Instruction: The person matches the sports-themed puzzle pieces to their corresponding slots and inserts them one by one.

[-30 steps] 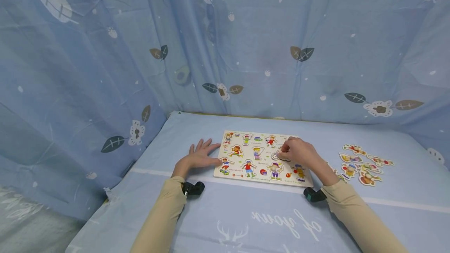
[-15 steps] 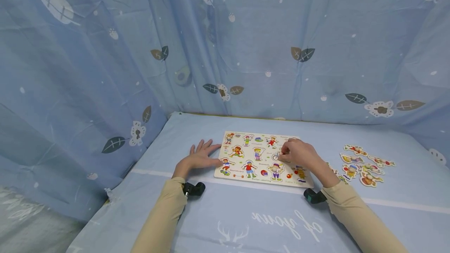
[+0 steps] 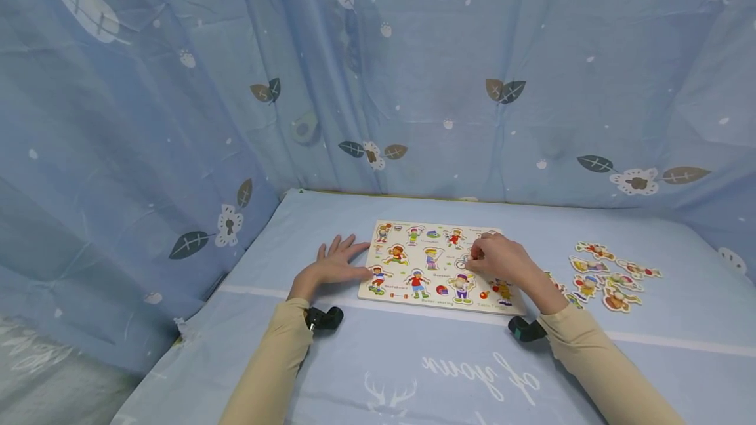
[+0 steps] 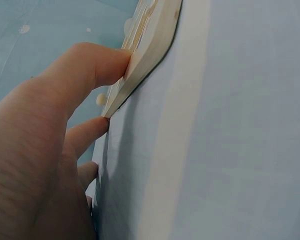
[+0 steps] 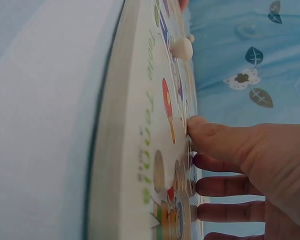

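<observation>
A wooden peg puzzle board [image 3: 413, 256] with printed sports figures lies on the cloth-covered table. My left hand [image 3: 338, 264] is at its left edge, fingers spread. In the left wrist view, that thumb [image 4: 107, 65] presses on the board's face and a fingertip touches its edge. Over the board's right half, my right hand [image 3: 501, 258] pinches a puzzle piece, largely hidden, beside a bicycle wheel picture [image 3: 462, 262]. The right wrist view has its thumb [image 5: 210, 135] and fingertips down at the board's surface. A batting-figure piece [image 3: 432, 258] lies in the board nearby.
Loose puzzle pieces [image 3: 614, 283] lie in a scattered group right of the board, several with small knobs; some partly overlap. Another loose piece [image 3: 564, 290] is partly covered by the right forearm. A blue patterned curtain [image 3: 413, 84] hangs behind the table.
My right fingers shift slightly at the same spot on the board, exposing the bicycle wheel picture a little differently. My left hand stays still, and the loose pieces are unmoved.
</observation>
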Motion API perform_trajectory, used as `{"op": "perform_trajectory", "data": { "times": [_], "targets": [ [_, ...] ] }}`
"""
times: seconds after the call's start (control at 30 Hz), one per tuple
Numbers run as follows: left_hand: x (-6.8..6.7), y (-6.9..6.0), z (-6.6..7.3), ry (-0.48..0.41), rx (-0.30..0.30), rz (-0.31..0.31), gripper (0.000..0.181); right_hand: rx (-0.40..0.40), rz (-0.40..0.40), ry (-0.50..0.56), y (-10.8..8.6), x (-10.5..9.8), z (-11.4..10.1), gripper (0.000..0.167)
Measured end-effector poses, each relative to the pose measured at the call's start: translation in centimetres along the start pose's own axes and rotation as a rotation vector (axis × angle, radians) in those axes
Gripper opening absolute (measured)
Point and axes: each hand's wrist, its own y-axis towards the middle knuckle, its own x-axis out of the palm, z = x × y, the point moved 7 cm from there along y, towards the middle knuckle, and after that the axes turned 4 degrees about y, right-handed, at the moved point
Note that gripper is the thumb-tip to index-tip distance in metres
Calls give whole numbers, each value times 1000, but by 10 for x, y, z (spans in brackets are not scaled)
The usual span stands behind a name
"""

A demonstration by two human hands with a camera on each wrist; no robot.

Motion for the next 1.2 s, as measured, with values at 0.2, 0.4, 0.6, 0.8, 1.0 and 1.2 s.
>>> {"op": "perform_trajectory", "data": {
  "times": [0.2,0.4,0.6,0.8,1.0,1.2],
  "targets": [
    [2,0,0,-13,3,-6,84,-15,-38,3,-1,1,5,21],
    [3,2,1,-8,-3,-9,83,10,-14,36,-3,-15,16,22],
    [4,2,2,-4,-4,-13,83,44,17,69,-11,-38,34,22],
    [2,1,4,-9,-4,-13,83,116,45,131,-24,-67,61,33],
    [1,0,3,-7,-1,-16,83,202,104,174,-46,-99,93,43],
    [0,1,0,4,-2,-16,84,246,146,131,-65,-119,116,40]
  ]
}}
